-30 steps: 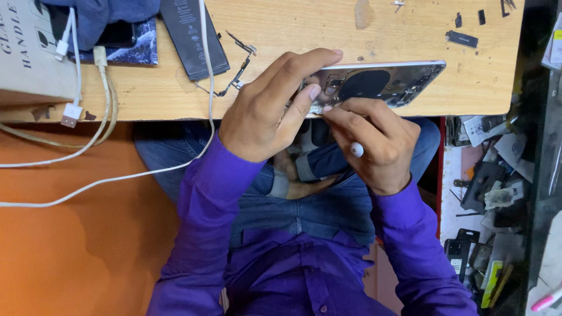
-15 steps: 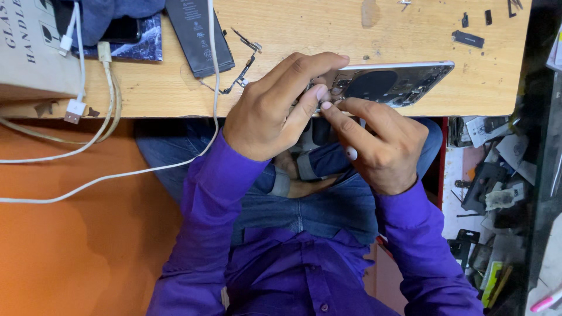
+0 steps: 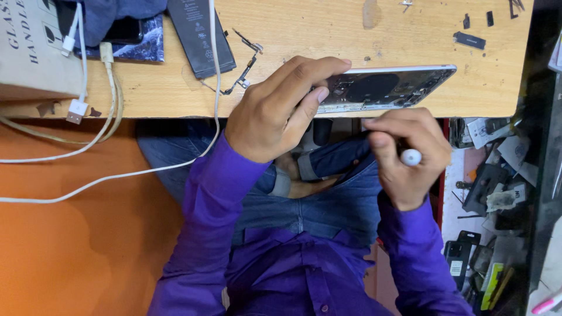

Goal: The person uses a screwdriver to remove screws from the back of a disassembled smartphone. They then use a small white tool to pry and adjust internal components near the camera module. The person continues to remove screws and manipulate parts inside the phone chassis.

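- Opened phone body (image 3: 386, 88): thin flat slab w/ silver metal rim, dark insides showing, round dark coil in the middle; lies at the near edge of the wooden desk (image 3: 328, 35), partly overhanging.
- Left hand (image 3: 275, 111): grip clamped on the phone's left end, thumb on top.
- Right hand (image 3: 407, 155): just below the phone, off the desk edge, fingers curled tight round a thin tool w/ a white rounded end (image 3: 411, 157); tip hidden.
- Black rectangular battery (image 3: 200, 35) flat on desk, left of the phone; thin flex strip (image 3: 244, 64) beside it.
- Small dark parts (image 3: 469, 40) scattered far right.
- White cables (image 3: 111, 99) trail off the desk; cardboard box (image 3: 29, 52) far left.
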